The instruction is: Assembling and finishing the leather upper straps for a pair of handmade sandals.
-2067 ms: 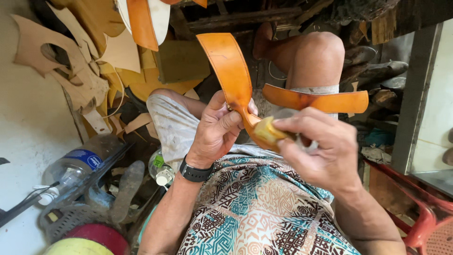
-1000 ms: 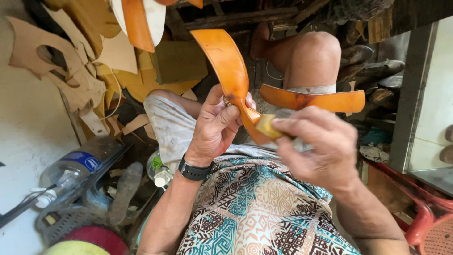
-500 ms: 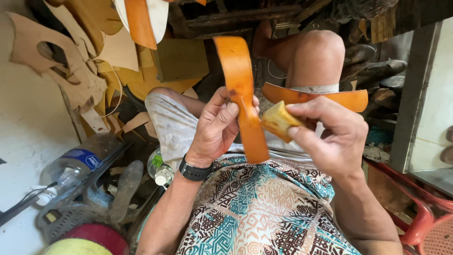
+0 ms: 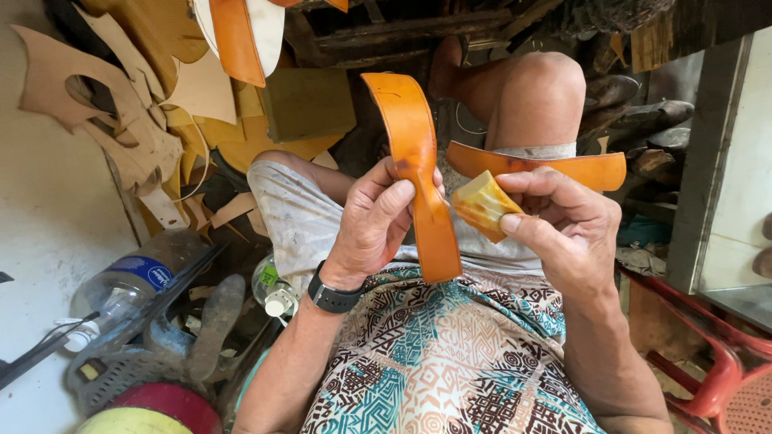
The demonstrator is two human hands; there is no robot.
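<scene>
Orange leather strap (image 4: 418, 173), long and curved, held upright in front of the torso, lower end over the patterned shirt (image 4: 450, 362), upper end bending away toward the wooden beams (image 4: 386, 36) overhead. Left hand (image 4: 378, 225) closed around the strap at mid-length, thumb on the near face, fingers wrapped behind, black watch (image 4: 331, 296) on the wrist. Right hand (image 4: 563, 229) pinching a small yellowish block (image 4: 481, 205) between thumb and fingertips, block just beside the right edge of the strap, contact with the strap not determinable. Second orange strap (image 4: 547, 167) lying flat across the right thigh, behind the right hand, below the bare knee (image 4: 543, 88). Pale grey shorts (image 4: 293, 209) visible on the left thigh. Further orange piece (image 4: 237, 36) against a white form at top left. Tan leather offcuts (image 4: 121, 120) with cut-out shapes stacked against the wall at left. Clear plastic bottle (image 4: 133, 285) with blue label lying on its side at lower left, small green-capped bottle (image 4: 273, 289) beside the left forearm. Grey basket (image 4: 121, 378), dark red rounded object (image 4: 173, 406) and yellow-green rounded object (image 4: 133, 422) at bottom left. Red plastic chair (image 4: 724, 378) at lower right.
</scene>
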